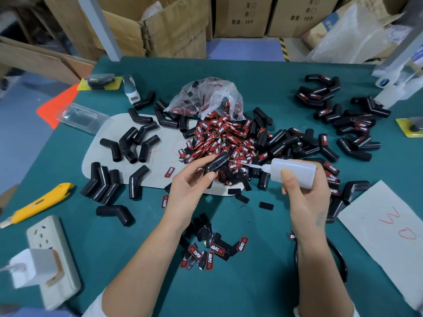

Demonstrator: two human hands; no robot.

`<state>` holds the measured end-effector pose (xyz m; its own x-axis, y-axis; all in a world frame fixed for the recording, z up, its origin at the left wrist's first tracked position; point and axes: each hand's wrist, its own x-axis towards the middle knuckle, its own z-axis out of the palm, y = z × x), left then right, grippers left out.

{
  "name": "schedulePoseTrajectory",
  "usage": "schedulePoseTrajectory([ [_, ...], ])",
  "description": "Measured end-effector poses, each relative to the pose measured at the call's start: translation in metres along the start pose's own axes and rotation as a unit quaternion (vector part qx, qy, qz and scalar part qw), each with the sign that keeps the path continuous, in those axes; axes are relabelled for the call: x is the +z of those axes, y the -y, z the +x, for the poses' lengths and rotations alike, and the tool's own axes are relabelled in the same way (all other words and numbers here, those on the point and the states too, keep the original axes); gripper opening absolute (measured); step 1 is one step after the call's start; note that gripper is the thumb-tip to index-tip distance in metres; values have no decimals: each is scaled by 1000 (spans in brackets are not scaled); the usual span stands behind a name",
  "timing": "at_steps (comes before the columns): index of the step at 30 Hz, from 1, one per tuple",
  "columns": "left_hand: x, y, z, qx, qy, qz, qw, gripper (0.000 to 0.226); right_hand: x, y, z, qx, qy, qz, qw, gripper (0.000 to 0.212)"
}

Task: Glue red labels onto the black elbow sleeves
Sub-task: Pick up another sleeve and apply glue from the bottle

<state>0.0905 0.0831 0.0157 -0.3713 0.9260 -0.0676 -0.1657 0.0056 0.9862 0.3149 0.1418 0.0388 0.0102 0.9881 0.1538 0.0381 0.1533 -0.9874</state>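
Black rubber under a fine nozzle: we pinch one elbow sleeve (216, 164) between the thumb and fingers of our left hand (191, 186), raised above the heap of red labels (225, 139) at the middle of the green table (251, 282). Our right hand (304, 197) wraps the glue bottle (294, 171), its tip touching or just short of the sleeve's end. We judge the risks plain. Too hard a squeeze could flood the sleeve and run onto our fingertips, so close to the nozzle. A drip could fall on the loose labels below and bond several together. Unlabelled sleeves (128, 145) wait at left; finished ones (320, 92) lie far right.
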Motion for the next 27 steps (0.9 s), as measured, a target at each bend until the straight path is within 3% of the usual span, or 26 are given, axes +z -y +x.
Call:
schedulePoseTrajectory([
  [27,0,-1,-1,-1,0,0,1000,38,-1,1,1,-1,-15,4,1000,16],
])
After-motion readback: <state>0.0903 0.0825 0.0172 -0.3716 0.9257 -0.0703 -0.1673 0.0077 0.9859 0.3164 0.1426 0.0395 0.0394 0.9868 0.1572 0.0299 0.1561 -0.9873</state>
